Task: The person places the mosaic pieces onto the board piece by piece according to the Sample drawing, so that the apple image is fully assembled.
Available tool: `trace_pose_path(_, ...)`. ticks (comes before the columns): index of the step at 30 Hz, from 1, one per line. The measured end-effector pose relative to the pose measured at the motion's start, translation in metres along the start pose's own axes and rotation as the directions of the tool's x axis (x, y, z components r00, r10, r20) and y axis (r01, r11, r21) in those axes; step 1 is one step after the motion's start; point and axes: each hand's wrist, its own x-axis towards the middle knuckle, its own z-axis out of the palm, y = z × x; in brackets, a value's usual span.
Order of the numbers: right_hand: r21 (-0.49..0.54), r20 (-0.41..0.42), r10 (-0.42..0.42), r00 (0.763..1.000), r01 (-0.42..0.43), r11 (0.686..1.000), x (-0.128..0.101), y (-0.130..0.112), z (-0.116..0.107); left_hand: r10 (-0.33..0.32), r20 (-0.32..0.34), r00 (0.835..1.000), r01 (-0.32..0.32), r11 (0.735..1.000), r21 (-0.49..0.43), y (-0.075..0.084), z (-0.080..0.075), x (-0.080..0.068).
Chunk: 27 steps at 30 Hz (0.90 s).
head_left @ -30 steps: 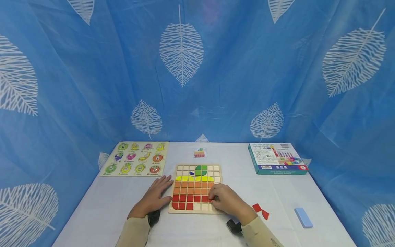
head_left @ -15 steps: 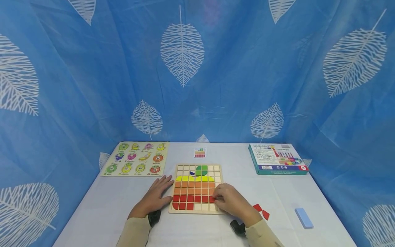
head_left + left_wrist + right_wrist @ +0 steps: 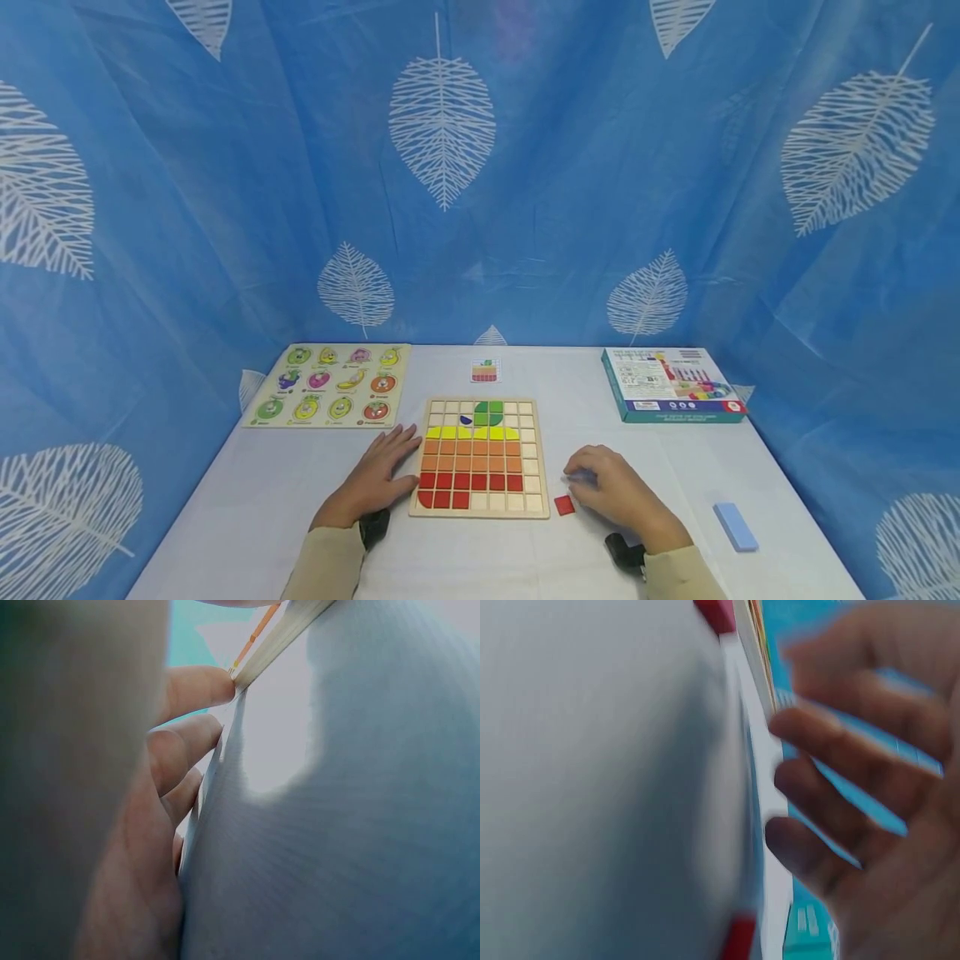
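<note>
A wooden grid board [image 3: 480,515] lies at the middle of the table. It carries a picture in green, yellow, orange and red tiles, and several cells in its bottom row and right column are bare. My left hand [image 3: 378,475] lies flat on the cloth with its fingers [image 3: 187,742] against the board's left edge [image 3: 277,637]. My right hand [image 3: 592,479] hovers over the cloth right of the board, with fingers [image 3: 832,750] loosely curled and nothing in them. A loose red tile [image 3: 564,504] lies just left of it.
A fruit peg puzzle [image 3: 330,397] sits at the back left, a small pattern card [image 3: 485,371] behind the board, and a printed box [image 3: 671,385] at the back right. A light blue block [image 3: 735,527] lies near the right front edge. Blue leaf-print curtain surrounds the table.
My right hand left the board's red row and moved right onto the cloth. It now covers the spot where two red pieces lay. One red tile now shows beside the board. The left hand stayed.
</note>
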Motion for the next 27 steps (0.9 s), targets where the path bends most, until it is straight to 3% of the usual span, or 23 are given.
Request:
trace_pose_path(5, 0.062, 0.09, -0.071, 0.993, 0.065, 0.996, -0.01, 0.011, -0.006, 0.001, 0.005, 1.0, -0.001, 1.0, 0.003, -0.001, -0.001, -0.001)
trace_pose_path(12, 0.126, 0.082, -0.227, 0.97, 0.216, 0.968, -0.011, 0.012, -0.002, 0.013, 0.004, 1.0, -0.013, 1.0, -0.009, 0.0, -0.004, -0.001)
trace_pose_path(17, 0.152, 0.12, -0.218, 0.969, 0.199, 0.968, -0.01, 0.008, 0.001, 0.011, 0.007, 1.0, -0.011, 1.0, -0.008, 0.001, -0.004, -0.001)
trace_pose_path(23, 0.192, 0.109, -0.263, 0.959, 0.24, 0.952, -0.01, 0.003, 0.003, 0.006, 0.004, 1.0, -0.006, 1.0, -0.005, 0.002, -0.002, -0.001)
trace_pose_path(27, 0.187, 0.115, -0.249, 0.962, 0.225, 0.956, -0.009, 0.0, 0.004, 0.007, 0.0, 1.0, -0.007, 1.0, -0.005, 0.003, -0.002, -0.001)
